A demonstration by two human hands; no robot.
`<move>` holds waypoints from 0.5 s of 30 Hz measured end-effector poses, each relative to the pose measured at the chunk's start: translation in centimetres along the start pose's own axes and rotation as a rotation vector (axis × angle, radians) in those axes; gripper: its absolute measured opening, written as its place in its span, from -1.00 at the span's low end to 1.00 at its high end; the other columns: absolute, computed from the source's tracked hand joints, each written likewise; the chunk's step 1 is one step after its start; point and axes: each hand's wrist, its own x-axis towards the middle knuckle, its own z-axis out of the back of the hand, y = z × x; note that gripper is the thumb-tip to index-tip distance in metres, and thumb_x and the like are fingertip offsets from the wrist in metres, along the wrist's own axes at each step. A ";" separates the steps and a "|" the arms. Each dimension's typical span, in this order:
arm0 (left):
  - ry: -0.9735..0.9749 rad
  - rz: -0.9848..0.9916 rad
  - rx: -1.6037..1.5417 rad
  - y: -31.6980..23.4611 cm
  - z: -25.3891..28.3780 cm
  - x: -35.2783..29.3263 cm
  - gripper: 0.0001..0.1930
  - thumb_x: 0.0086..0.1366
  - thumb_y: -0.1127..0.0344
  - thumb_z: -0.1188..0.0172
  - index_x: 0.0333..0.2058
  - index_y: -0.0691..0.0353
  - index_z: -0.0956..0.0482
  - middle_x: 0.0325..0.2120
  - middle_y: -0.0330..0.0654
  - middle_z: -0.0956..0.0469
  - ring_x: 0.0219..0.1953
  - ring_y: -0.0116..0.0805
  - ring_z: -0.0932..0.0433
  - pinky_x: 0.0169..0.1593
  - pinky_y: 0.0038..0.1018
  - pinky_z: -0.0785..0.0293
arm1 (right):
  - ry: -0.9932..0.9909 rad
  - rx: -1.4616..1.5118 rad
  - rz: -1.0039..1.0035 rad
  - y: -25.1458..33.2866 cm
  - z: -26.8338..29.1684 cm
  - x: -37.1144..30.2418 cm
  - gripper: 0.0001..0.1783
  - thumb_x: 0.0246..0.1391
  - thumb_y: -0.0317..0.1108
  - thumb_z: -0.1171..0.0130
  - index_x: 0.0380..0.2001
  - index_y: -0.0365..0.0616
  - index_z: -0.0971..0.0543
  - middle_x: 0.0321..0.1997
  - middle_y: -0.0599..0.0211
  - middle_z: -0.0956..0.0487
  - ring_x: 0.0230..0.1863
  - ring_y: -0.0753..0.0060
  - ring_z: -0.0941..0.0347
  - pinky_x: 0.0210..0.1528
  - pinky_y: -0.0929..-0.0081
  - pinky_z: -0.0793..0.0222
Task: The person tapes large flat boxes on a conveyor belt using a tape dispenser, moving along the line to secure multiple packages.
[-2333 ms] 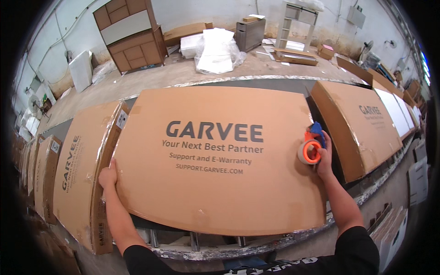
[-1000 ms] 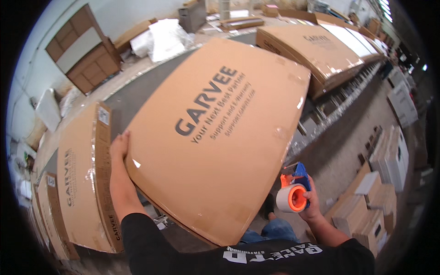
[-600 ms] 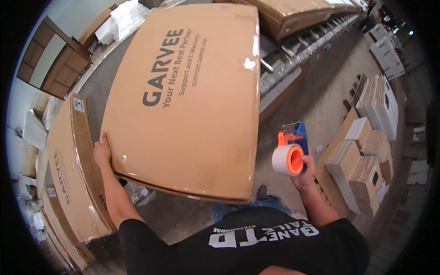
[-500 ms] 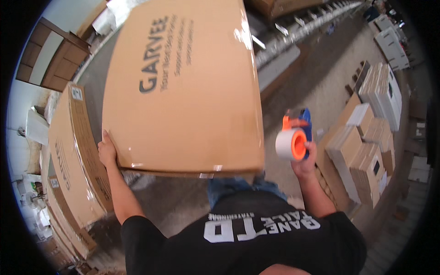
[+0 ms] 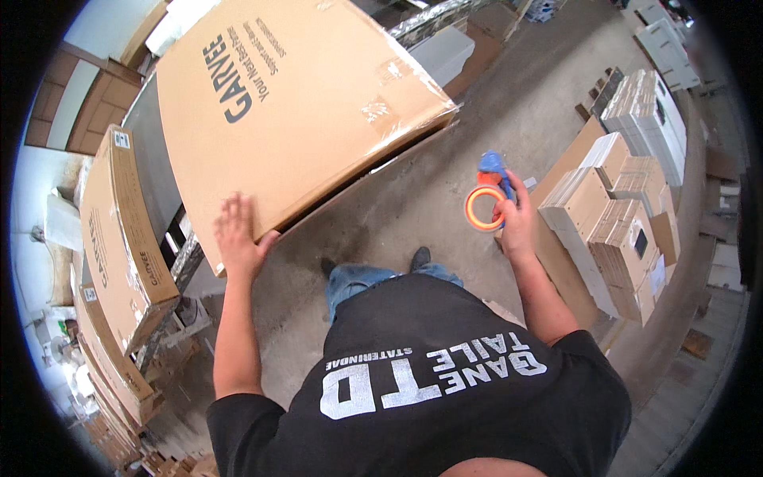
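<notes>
A large brown cardboard box (image 5: 302, 119) with dark print lies before me on a grey conveyor. Clear tape patches shine near its right end, and a dark gap runs under its near edge. My left hand (image 5: 240, 230) rests flat on the near left corner of the box, fingers stretched and slightly blurred, thumb out to the right. Away from the box, on the right, my right hand (image 5: 517, 219) grips a blue and orange tape dispenser (image 5: 491, 191) carrying a roll of tape. My right fingers wrap around its blue handle.
More long cardboard boxes (image 5: 123, 238) stand at the left along the conveyor (image 5: 147, 143). To the right, stacks of flattened cartons (image 5: 616, 230) sit on the concrete floor (image 5: 381, 226). A white panel (image 5: 445, 56) lies beyond the box.
The large box has shifted to the left and away, lying lower and turned. My left hand went from gripping its side edge to lying on top. The tape dispenser moved slightly away.
</notes>
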 end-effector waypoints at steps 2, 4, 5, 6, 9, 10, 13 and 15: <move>0.115 -0.260 -0.004 -3.0 1.9 1.7 0.17 -0.03 -0.53 -0.20 0.43 -0.02 -0.01 0.47 -0.05 0.17 0.50 0.05 0.27 0.46 0.04 0.33 | 0.052 -0.408 0.357 1.9 -1.2 -0.1 -0.40 -0.08 -0.45 -0.04 0.15 -0.20 -0.46 0.05 0.13 -0.45 -0.02 0.23 -0.47 0.06 0.35 -0.40; 0.208 -0.399 -0.010 -8.0 3.5 4.0 0.19 -0.08 -0.38 -0.36 0.44 -0.03 0.02 0.47 -0.04 0.14 0.49 0.06 0.23 0.45 0.09 0.27 | 0.161 -0.548 0.394 5.6 -2.7 -0.5 -0.43 -0.12 -0.37 -0.12 0.08 -0.07 -0.54 0.13 0.09 -0.40 0.12 0.10 -0.42 0.18 0.28 -0.35; 0.159 -0.374 0.036 -10.4 3.5 5.4 0.14 -0.04 -0.29 -0.39 0.43 -0.03 0.01 0.46 -0.06 0.10 0.49 0.04 0.18 0.43 0.13 0.21 | 0.201 -0.606 0.427 7.4 -3.4 -0.4 -0.44 -0.13 -0.35 -0.13 0.06 -0.04 -0.55 0.12 0.12 -0.42 0.11 0.09 -0.44 0.17 0.27 -0.36; 0.109 -0.344 0.082 -11.9 3.6 6.3 0.10 0.00 -0.20 -0.41 0.43 -0.03 -0.01 0.45 -0.07 0.07 0.48 0.02 0.14 0.41 0.17 0.15 | 0.246 -0.662 0.460 9.3 -4.3 -0.4 -0.46 -0.13 -0.33 -0.15 0.04 0.00 -0.57 0.10 0.14 -0.43 0.09 0.08 -0.45 0.16 0.26 -0.37; 0.012 -0.293 -0.016 -12.7 3.0 8.9 0.00 0.08 -0.06 -0.39 0.42 -0.03 -0.03 0.44 -0.11 0.01 0.47 -0.01 0.06 0.37 0.23 0.05 | 0.384 -0.876 0.533 14.6 -7.4 0.4 -0.48 -0.16 -0.31 -0.14 -0.02 -0.07 -0.59 0.10 0.23 -0.45 0.06 0.06 -0.47 0.12 0.26 -0.40; -0.004 -0.323 -0.030 -12.8 2.9 9.3 -0.02 0.09 -0.05 -0.38 0.41 -0.03 -0.04 0.44 -0.12 0.01 0.46 -0.01 0.05 0.36 0.24 0.04 | 0.386 -0.977 0.546 15.9 -8.2 0.9 -0.48 -0.16 -0.28 -0.14 -0.02 -0.05 -0.60 0.08 0.25 -0.46 0.05 0.07 -0.48 0.10 0.24 -0.41; -0.001 -0.370 -0.044 -12.0 2.8 9.2 -0.05 0.12 -0.04 -0.35 0.41 -0.04 -0.05 0.44 -0.15 -0.01 0.46 -0.01 0.02 0.35 0.26 0.01 | 0.459 -1.205 0.545 18.7 -11.7 2.5 -0.48 -0.15 -0.20 -0.16 -0.03 -0.02 -0.62 0.05 0.30 -0.49 0.02 0.10 -0.50 0.07 0.22 -0.44; 0.017 -0.373 -0.044 -12.5 3.0 9.3 -0.06 0.13 -0.06 -0.33 0.41 -0.04 -0.05 0.44 -0.15 -0.01 0.46 -0.02 0.02 0.35 0.25 0.01 | 0.498 -1.272 0.575 20.1 -14.0 3.9 -0.49 -0.12 -0.14 -0.16 -0.03 0.01 -0.64 0.02 0.29 -0.51 -0.01 0.12 -0.52 0.06 0.24 -0.45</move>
